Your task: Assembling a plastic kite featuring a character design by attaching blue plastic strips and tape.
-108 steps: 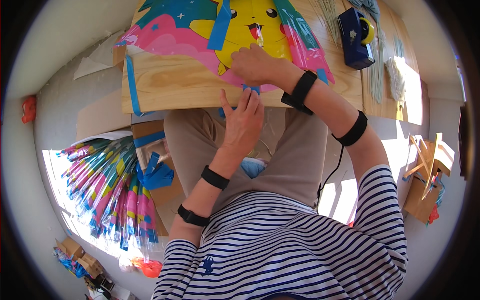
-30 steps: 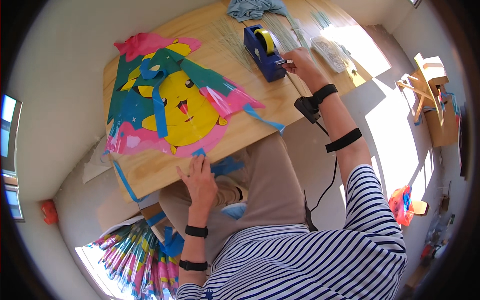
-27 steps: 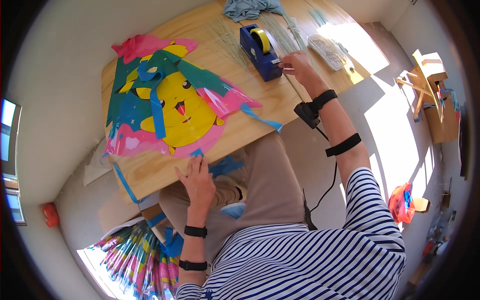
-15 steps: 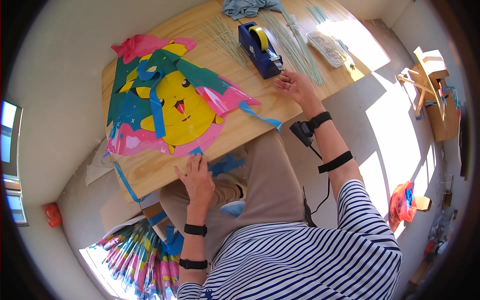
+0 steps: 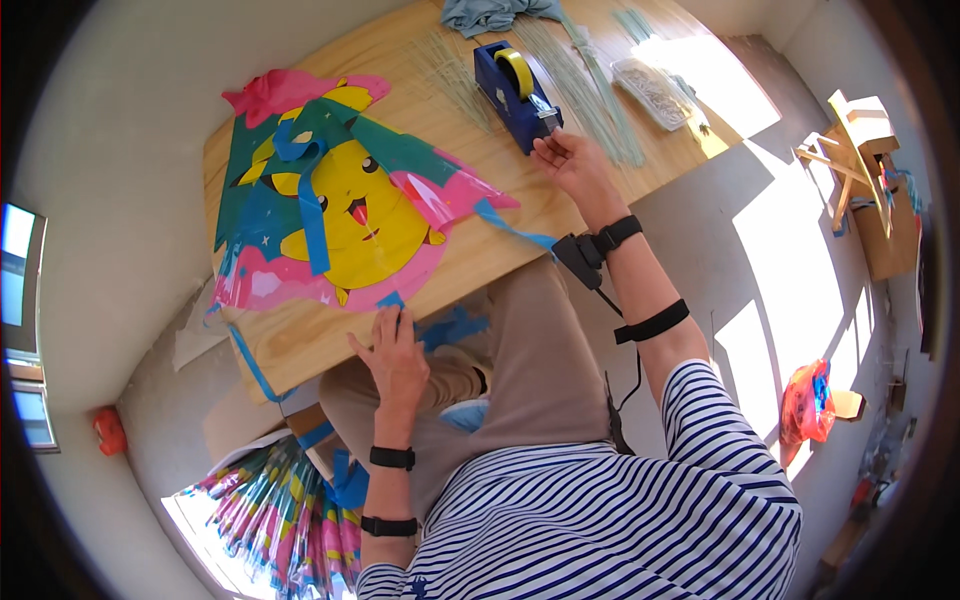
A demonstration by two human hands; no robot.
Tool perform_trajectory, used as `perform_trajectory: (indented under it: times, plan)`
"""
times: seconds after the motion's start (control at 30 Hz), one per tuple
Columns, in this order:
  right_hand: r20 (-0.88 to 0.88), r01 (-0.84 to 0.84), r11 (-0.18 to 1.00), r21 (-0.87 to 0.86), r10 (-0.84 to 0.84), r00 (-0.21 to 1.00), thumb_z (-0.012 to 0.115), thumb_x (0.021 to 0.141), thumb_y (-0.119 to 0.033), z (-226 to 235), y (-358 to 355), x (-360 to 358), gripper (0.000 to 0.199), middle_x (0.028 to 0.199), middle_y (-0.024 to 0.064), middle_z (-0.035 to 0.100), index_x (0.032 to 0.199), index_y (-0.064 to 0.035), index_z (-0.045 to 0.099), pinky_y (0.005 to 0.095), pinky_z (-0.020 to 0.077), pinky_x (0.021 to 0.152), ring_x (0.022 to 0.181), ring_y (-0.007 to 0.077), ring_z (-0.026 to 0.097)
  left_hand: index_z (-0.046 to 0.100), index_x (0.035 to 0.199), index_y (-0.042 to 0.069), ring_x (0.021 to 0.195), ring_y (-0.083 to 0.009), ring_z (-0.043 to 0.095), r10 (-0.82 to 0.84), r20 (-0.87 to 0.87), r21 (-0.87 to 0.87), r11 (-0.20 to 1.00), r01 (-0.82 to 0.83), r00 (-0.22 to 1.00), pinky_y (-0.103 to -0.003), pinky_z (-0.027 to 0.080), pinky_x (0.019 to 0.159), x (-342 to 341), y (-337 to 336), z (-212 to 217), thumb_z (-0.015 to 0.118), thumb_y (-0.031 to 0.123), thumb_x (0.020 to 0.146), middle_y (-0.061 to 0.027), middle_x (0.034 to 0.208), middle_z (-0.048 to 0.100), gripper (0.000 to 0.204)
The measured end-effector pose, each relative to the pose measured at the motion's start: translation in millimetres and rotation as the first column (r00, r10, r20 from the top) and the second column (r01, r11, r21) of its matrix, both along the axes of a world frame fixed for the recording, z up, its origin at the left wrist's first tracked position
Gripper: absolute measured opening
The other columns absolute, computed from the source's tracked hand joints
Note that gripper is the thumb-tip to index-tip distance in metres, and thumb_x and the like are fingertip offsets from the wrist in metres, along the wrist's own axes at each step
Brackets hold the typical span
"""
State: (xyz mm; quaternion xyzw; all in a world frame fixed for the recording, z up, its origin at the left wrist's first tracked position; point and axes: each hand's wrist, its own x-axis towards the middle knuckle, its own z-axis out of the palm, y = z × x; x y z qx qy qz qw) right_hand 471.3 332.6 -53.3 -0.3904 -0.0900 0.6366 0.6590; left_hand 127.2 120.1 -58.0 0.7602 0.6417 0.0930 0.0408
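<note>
A kite [image 5: 385,245] with a yellow cartoon figure on pink, green and blue film lies on the wooden table at the left. A short blue ribbon [image 5: 391,299] shows at its near edge. On that ribbon rest the fingertips of my left hand [image 5: 397,355], its thumb spread to the side. My right hand [image 5: 578,175] is pinched at the cutter end of a dark blue tape dispenser [image 5: 508,95] holding a yellow-cored roll. Whatever sits between those fingers is too small to make out.
Thin pale sticks [image 5: 575,85] lie in bundles behind the dispenser, beside a clear box [image 5: 652,95] of small parts. A grey-blue cloth [image 5: 495,15] sits at the far edge. Folded colourful film [image 5: 285,520] hangs low at left. A red bag [image 5: 806,405] is on the right.
My right hand has moved slightly left and up, closer against the dispenser's cutter, and the dispenser has shifted a little left. My left hand stays on the ribbon.
</note>
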Motion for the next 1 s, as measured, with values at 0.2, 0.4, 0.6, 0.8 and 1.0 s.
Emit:
perform_trajectory:
  times: [0.2,0.4,0.6,0.8,1.0]
  plan:
    - [0.308,0.171,0.972,-0.161,-0.116,0.944,0.064,0.091,-0.003,-4,22,-11,0.009,0.076,0.0108,0.062,0.085,0.0005,0.059,0.0337,0.0524,0.058,0.058,0.0184,0.058,0.056,0.130,0.008,0.134,-0.0273,0.045,0.015,0.036,0.018,1.000,-0.015,0.999,-0.073,0.015,0.111,2,-1,-1,0.074,0.008,0.076,-0.0070,0.136,0.048,0.057]
    - [0.687,0.307,0.897,-0.319,-0.005,0.726,0.065,0.086,-0.001,-32,15,-4,0.011,0.065,0.0066,0.058,0.077,0.0004,0.059,0.0321,0.0402,0.047,0.046,0.0138,0.047,0.056,0.131,0.008,0.133,-0.0260,0.046,0.011,0.020,0.039,0.999,-0.012,1.000,-0.073,0.014,0.111,-1,-1,-2,0.075,0.009,0.076,-0.0063,0.132,0.049,0.057]
    - [0.869,-0.424,0.891,0.162,0.076,0.490,0.068,0.087,-0.009,53,-1,-38,0.012,0.070,0.0023,0.061,0.081,0.0018,0.067,0.0252,0.0424,0.056,0.062,0.0093,0.052,0.058,0.127,0.005,0.131,-0.0261,0.048,0.000,0.001,0.098,0.995,0.000,1.000,-0.077,0.013,0.110,0,-3,-6,0.067,0.007,0.079,-0.0077,0.129,0.053,0.050]
    - [0.995,-0.917,0.395,-0.062,-0.051,-0.090,0.066,0.083,-0.007,74,-18,-162,0.008,0.077,0.0081,0.056,0.082,-0.0004,0.062,0.0346,0.0459,0.064,0.068,0.0211,0.055,0.059,0.126,0.006,0.130,-0.0278,0.048,0.008,0.031,0.177,0.984,-0.013,0.999,-0.077,0.013,0.109,1,-6,-15,0.064,0.006,0.079,-0.0088,0.131,0.053,0.047]
    - [0.878,-0.948,0.123,-0.293,-0.359,-0.318,0.061,0.079,-0.008,34,-30,-242,0.007,0.086,0.0151,0.058,0.077,-0.0019,0.064,0.0451,0.0477,0.067,0.076,0.0357,0.060,0.058,0.129,0.009,0.133,-0.0279,0.046,0.058,0.047,0.136,0.989,-0.064,0.997,-0.075,0.013,0.110,4,-9,-18,0.073,0.012,0.078,-0.0098,0.136,0.048,0.053]
